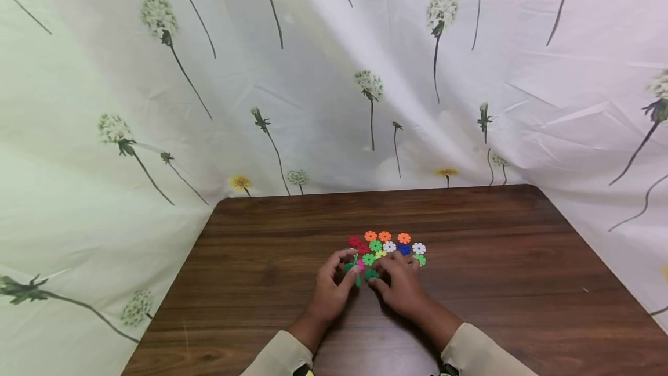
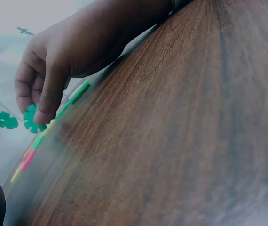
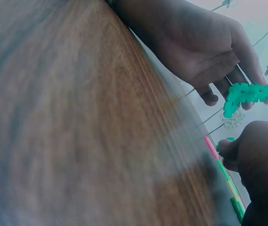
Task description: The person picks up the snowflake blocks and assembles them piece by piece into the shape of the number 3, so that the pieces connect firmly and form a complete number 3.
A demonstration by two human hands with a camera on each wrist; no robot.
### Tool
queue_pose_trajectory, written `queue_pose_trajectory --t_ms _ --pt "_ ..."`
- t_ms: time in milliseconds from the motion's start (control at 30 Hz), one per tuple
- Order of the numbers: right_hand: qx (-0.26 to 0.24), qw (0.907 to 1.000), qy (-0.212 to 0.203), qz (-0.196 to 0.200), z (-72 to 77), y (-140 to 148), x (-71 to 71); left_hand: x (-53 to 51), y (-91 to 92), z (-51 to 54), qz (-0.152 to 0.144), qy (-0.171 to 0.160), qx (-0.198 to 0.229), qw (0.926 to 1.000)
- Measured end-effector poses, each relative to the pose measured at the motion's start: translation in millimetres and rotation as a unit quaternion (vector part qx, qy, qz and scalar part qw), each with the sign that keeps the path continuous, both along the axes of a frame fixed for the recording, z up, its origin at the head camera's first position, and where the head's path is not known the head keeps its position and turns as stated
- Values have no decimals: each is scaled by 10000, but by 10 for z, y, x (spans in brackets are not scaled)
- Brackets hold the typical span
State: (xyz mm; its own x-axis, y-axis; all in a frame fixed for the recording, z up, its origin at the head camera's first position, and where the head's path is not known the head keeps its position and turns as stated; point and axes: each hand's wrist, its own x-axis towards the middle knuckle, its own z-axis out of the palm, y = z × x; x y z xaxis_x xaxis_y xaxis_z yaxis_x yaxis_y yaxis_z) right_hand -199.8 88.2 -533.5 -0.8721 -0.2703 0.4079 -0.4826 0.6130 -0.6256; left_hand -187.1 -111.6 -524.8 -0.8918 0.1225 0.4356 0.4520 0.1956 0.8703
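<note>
My left hand (image 1: 330, 290) holds a few joined green snowflake-shaped discs (image 3: 247, 93) at its fingertips, raised off the table. Close beside it, my right hand (image 1: 403, 286) pinches a single green notched disc (image 2: 32, 118) between thumb and fingers, low over the table. In the head view that disc (image 1: 371, 274) shows next to the right thumb. Loose discs lie flat just beyond the hands: orange (image 1: 370, 236), red (image 1: 355, 241), light green (image 1: 376, 245), white (image 1: 419, 248), blue (image 1: 403, 249) and yellow (image 1: 380, 254). The right hand's fingers partly cover the near part of this group.
A dark brown wooden table (image 1: 250, 283) with rounded far corners carries everything. Behind and at both sides hangs a pale cloth (image 1: 313, 74) printed with dandelions, meeting the table's far edge.
</note>
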Motion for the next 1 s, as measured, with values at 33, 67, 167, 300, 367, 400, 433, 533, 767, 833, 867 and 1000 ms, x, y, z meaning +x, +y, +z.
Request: queue_pose_trajectory --t_ms 33,67,167,300,367,400,433,533,767,833,867,1000 --pt "-32 9999 107 9 -2 -1 1 0 4 2 -2 -28 6 10000" --pt "-78 9997 219 19 -3 -2 3 0 7 0 6 -43 7 10000" --pt "-221 9981 577 63 0 -6 8 -4 15 -6 29 -72 19 10000" --pt "-397 9932 1091 101 10 -12 2 -9 25 -7 46 -36 -30 10000" --pt "-459 9895 1365 92 19 -15 -5 -10 25 -4 44 -32 -106 9999" --pt "-497 9875 1493 93 23 -16 -8 -10 23 -3 39 -31 -154 9999" --pt "-530 9855 1609 91 28 -17 -10 -10 21 -3 32 -37 -207 9998" --pt "-608 9814 1821 91 42 -16 -9 -10 12 -6 1 -30 -358 9994" --pt "-875 9781 1885 140 71 -14 -3 4 5 2 -37 54 -528 9986" --pt "-932 9763 1945 170 81 -15 -3 8 8 8 -60 72 -554 9984" --pt "-968 9753 1979 188 85 -15 -4 9 10 8 -62 104 -583 9982" --pt "-1077 9718 2086 214 110 -16 1 7 17 6 -85 39 -623 9980"
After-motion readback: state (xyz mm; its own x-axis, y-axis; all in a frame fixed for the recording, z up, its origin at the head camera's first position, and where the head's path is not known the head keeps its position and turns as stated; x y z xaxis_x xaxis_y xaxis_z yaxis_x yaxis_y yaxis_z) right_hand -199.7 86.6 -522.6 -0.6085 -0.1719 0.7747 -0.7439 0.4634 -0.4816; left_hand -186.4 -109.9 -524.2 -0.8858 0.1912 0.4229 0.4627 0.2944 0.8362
